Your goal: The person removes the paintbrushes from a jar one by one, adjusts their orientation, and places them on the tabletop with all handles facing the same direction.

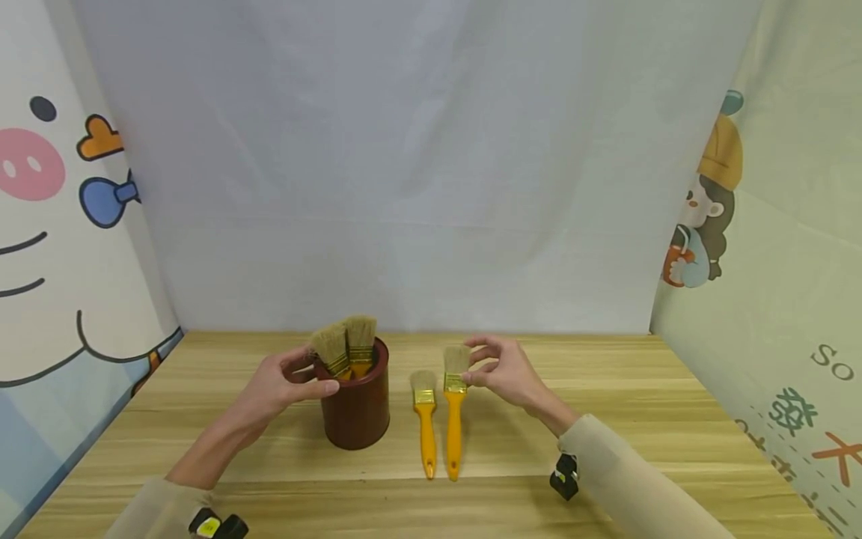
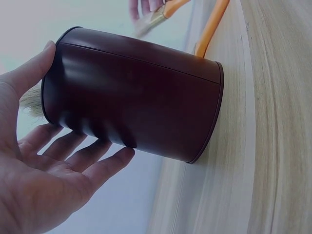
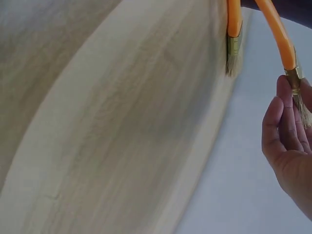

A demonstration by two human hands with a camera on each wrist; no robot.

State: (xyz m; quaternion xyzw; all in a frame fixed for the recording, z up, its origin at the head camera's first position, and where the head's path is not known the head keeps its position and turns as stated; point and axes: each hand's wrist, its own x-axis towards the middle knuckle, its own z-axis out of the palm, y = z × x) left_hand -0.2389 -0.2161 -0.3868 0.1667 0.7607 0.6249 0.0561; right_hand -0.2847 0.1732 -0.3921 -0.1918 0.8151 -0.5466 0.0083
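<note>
My left hand [image 1: 279, 389] grips a dark reddish-brown cylindrical pot [image 1: 357, 415], thumb near its rim and fingers around the far side. Two broad paintbrushes [image 1: 361, 333] stand in the pot with their pale bristles up. To the pot's right, my right hand [image 1: 505, 370] pinches an orange-handled paintbrush [image 1: 454, 430] by its metal ferrule. The right wrist view shows this brush's bristle end raised off the wood, thumb and fingers at the ferrule [image 3: 294, 80]. Beside it, between pot and held brush, a smaller orange-handled paintbrush [image 1: 427, 434] lies on the table, bristles pointing away from me.
The wood-grain table [image 1: 592, 389] ends at a pale grey cloth [image 1: 417, 187] hanging behind it. Cartoon-printed cloths hang at the left [image 1: 60, 247] and right [image 1: 774, 299] sides. A small black device is strapped to each wrist.
</note>
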